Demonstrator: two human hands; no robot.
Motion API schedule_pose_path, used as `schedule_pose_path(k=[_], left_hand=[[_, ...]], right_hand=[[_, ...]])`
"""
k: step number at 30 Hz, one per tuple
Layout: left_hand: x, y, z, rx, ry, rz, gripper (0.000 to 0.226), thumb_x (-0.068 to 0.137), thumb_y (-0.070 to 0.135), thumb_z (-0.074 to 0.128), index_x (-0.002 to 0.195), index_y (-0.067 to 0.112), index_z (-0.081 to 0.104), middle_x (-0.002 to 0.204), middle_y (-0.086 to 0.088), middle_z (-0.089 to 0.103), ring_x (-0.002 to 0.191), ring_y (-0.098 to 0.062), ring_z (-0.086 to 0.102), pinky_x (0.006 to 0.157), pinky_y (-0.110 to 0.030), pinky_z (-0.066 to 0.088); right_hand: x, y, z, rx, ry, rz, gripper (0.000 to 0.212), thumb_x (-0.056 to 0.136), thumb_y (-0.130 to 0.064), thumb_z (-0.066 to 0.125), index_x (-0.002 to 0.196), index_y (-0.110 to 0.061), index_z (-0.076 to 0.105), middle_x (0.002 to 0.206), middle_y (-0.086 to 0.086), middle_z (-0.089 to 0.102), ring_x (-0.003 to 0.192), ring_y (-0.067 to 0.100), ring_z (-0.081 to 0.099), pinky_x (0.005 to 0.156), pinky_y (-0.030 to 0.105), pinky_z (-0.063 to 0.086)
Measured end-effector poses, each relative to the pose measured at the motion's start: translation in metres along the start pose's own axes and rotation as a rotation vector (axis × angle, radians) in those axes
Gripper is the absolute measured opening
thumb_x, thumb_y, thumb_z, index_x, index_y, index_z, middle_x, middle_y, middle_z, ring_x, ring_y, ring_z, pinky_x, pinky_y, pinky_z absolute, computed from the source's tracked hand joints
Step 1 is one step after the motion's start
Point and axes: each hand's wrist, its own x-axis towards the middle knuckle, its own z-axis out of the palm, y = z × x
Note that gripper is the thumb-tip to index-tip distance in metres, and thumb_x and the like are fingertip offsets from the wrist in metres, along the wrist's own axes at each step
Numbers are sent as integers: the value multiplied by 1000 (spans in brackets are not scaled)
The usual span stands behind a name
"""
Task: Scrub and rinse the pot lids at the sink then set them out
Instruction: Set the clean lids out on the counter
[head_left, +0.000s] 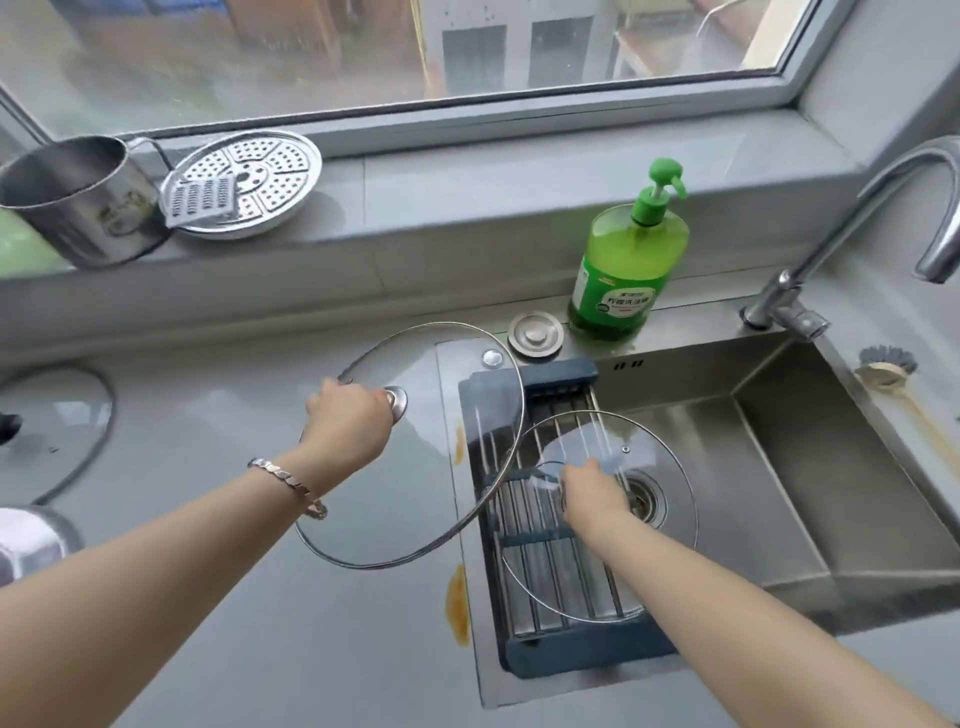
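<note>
Counter (234, 623): clear steel-rimmed large lid (415, 493), small lid (670, 545); left fingers (363, 402), right fingers (582, 470) round knobs (398, 403)

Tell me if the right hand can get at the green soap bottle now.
Probably not yet: the right hand grips the small lid over the sink rack. Nothing stands between it and the soap bottle, but the lid should go down first.

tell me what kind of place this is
Most likely a home kitchen: a stainless sink with a faucet, a green dish soap bottle, and glass pot lids, a large lid in the left hand and a small lid in the right hand.
</note>
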Motion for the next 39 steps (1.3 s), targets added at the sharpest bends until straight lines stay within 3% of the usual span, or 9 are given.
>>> schedule_pose_path(k=[4,8,12,15,19,25,28,33,39], left_hand=[[-7,-58,-7,170,-19,-71,29,85,-4,36,96,16,54,91,-5,57,100,-27,42,72,-29,31],[-27,-126,-16,226,2,-125,32,80,-4,40,95,20,56,100,-3,60,96,-24,41,71,-27,28],[-48,-211,-24,-38,97,-279,33,79,-7,40,97,16,55,94,-10,52,107,-30,42,77,-30,38],[-58,-279,-27,-238,198,-403,27,91,5,44,114,-4,54,119,-25,51,115,-40,45,90,-44,42],[-60,-373,-27,-126,187,-370,24,92,6,45,111,-3,55,120,-27,48,112,-41,46,86,-43,42],[-46,-495,-15,188,74,-136,28,83,-5,46,102,9,62,128,-22,33,117,-37,38,96,-42,41],[-43,-528,-12,214,61,-110,25,87,7,54,110,15,60,134,-19,28,118,-35,38,95,-41,41],[-31,-573,2,175,60,-138,32,89,-2,40,113,9,59,131,-17,31,115,-33,40,89,-40,45],[-22,-599,24,58,61,-116,24,96,12,38,109,12,59,125,-13,32,114,-32,35,91,-41,45]], right_hand=[[-23,-29,-39,-153,108,-17,35,83,-11,61,117,-11,50,122,13,42,99,30,58,76,35,48],[-54,-78,-92,-309,219,-76,36,82,-14,60,118,-13,53,126,13,39,99,29,59,68,31,40],[-83,-157,-118,-287,292,-195,28,81,-20,60,108,-15,57,132,14,38,94,30,60,66,26,38],[-92,-231,-112,-155,232,-274,24,75,-21,66,97,-17,58,109,8,44,77,27,53,63,25,38],[-91,-328,-80,74,211,-304,16,71,-18,64,87,-22,63,94,0,41,71,22,50,61,23,39],[-83,-447,-35,351,157,-256,15,66,-17,62,80,-24,63,91,-1,54,75,21,61,60,27,51],[-76,-483,-20,457,117,-236,16,65,-14,64,78,-23,61,92,6,62,81,18,60,55,23,45],[-60,-520,-2,568,120,-146,15,69,-13,63,83,-17,66,89,7,65,71,19,57,61,25,49],[-45,-540,10,591,144,-79,9,73,-18,61,81,-21,62,98,14,64,69,23,57,62,24,48]])
